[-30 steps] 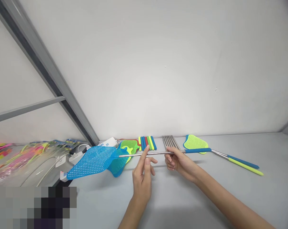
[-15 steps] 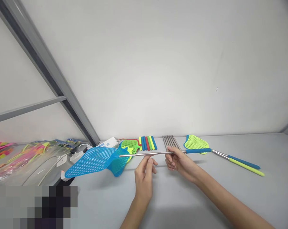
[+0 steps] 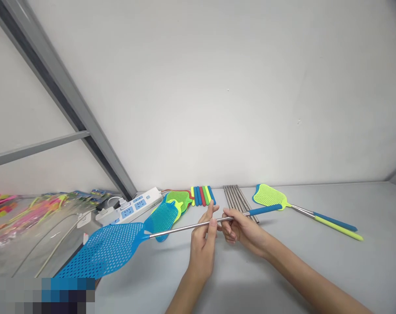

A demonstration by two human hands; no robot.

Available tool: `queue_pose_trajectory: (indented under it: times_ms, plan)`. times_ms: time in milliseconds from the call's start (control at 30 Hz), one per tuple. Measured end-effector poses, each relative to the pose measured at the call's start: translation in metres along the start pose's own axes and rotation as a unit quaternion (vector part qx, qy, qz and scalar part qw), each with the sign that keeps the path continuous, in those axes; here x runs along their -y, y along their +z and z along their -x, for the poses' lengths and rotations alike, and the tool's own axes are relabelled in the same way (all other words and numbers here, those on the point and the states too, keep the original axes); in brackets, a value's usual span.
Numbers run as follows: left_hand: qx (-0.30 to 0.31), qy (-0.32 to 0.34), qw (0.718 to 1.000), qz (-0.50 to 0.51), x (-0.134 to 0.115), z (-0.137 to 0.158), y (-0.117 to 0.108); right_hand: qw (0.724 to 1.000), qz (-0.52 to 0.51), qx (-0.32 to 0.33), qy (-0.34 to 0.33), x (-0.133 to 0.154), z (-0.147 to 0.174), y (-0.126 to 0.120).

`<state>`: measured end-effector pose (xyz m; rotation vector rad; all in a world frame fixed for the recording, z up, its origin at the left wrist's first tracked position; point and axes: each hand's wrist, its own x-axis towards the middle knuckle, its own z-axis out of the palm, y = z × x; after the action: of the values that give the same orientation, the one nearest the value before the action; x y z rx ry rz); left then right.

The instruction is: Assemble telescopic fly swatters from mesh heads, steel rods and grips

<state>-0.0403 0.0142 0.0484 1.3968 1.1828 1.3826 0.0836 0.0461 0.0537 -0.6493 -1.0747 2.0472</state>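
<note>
A blue fly swatter [image 3: 114, 244] with a thin metal rod and blue handle sleeve is held in the air across my front. Its mesh head hangs at the lower left, and the handle points up to the right. My left hand [image 3: 202, 246] has the rod between its thumb and fingers, around the middle. Close to the handle end, my right hand [image 3: 245, 229] pinches the rod with curled fingers. Behind my right hand lies a row of metal rods [image 3: 239, 198], partly covered by the handle.
Several coloured handle sleeves [image 3: 202, 196] lie by the wall. Stacked swatter heads [image 3: 163, 216] sit left of them, near a white power strip [image 3: 139, 205]. Two swatters with a yellow-green head [image 3: 270, 195] lie at right. Bagged items [image 3: 37, 218] fill the far left.
The swatter has tilted, its head dropping down and left toward me. My left hand has moved up and closed around the rod. My right hand has shifted slightly left and down.
</note>
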Motion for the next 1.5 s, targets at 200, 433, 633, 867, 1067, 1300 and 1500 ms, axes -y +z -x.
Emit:
queue_pose_trajectory:
  times_ms: [200,433,633,867,1067,1300,1500]
  plan:
    - [-0.001,0.009,1.000,-0.015,0.001,-0.001,-0.001,1.000,-0.006,0.008,-0.002,-0.002,-0.001,0.000]
    - [-0.010,-0.039,0.997,0.061,0.002,-0.003,0.001,1.000,0.003,-0.004,0.002,-0.005,-0.002,0.002]
    - [-0.021,-0.077,0.989,0.128,0.010,-0.007,0.003,1.000,0.008,-0.007,0.018,-0.007,-0.003,0.001]
    - [-0.002,-0.093,0.986,0.140,0.018,-0.007,0.003,0.999,-0.014,-0.027,0.017,-0.006,-0.002,-0.001]
    - [-0.024,-0.120,0.977,0.177,0.019,-0.008,0.004,0.999,-0.014,-0.019,0.045,-0.013,-0.006,-0.010]
    - [-0.028,-0.131,0.947,0.291,0.018,-0.008,0.005,0.997,-0.048,-0.033,0.051,-0.032,-0.011,-0.014]
    - [-0.111,-0.195,0.866,0.446,0.021,-0.014,0.000,0.998,-0.063,-0.018,0.004,-0.050,-0.014,-0.020]
